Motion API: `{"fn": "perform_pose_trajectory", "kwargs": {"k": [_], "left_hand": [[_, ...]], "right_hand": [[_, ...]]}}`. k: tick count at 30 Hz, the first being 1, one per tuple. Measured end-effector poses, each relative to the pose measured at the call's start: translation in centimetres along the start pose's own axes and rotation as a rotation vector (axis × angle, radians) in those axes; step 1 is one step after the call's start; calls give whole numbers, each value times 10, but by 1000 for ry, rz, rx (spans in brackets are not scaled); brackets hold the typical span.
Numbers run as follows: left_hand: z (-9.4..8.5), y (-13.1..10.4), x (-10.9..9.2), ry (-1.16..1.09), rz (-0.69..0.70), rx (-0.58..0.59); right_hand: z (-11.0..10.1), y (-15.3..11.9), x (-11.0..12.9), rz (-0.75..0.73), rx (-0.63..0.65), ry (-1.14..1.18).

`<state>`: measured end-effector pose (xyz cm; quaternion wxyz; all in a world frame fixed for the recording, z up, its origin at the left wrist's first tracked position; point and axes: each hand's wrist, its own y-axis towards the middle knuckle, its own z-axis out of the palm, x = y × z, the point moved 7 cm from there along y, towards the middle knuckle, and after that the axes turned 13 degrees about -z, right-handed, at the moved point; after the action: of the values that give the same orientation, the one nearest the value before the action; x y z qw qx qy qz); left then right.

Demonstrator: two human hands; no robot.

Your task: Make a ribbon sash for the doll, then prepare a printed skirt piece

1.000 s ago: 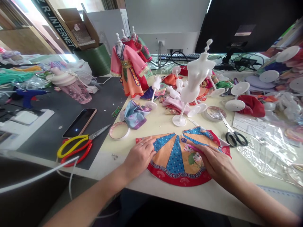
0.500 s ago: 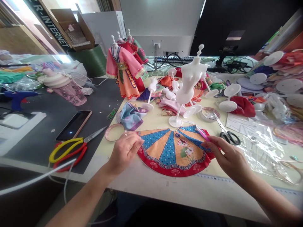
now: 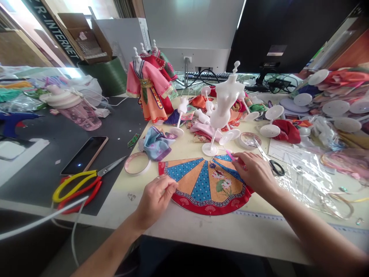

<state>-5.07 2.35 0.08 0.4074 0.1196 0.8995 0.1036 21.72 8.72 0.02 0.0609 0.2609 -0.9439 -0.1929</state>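
A fan-shaped doll skirt panel point(image 3: 201, 184), blue and orange wedges with a red border and an embroidered flower, lies flat before me. At its lower left edge, my left hand point(image 3: 157, 198) has thumb and forefinger pinched together; whether they grip cloth is hidden. My right hand point(image 3: 256, 173) rests over the panel's right side, fingers closed round a slim pink tool point(image 3: 230, 155) whose tip shows by the top edge. Just behind the panel stands a white doll mannequin point(image 3: 226, 104).
Yellow-and-red scissors point(image 3: 76, 188) and a phone point(image 3: 85, 156) lie left. Tape rolls point(image 3: 137, 163) and black-handled scissors point(image 3: 268, 157) flank the panel. Dressed doll forms point(image 3: 148, 86) and cloth pieces stand behind. A clear plastic bag point(image 3: 305, 188) lies right.
My right hand has moved left and in over the panel with the pink tool. My left hand has slid down the panel's left side, uncovering its upper left corner.
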Motion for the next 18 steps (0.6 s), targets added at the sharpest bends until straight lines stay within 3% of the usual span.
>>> {"fn": "perform_pose_trajectory", "kwargs": {"k": [13,18], "left_hand": [[5,-6,9,12,-73,-31],[4,-5,3,-23,-10,-50]], "right_hand": [[22,19,21,-123,93,-39],[24,16,18,-122,62,-68]]}}
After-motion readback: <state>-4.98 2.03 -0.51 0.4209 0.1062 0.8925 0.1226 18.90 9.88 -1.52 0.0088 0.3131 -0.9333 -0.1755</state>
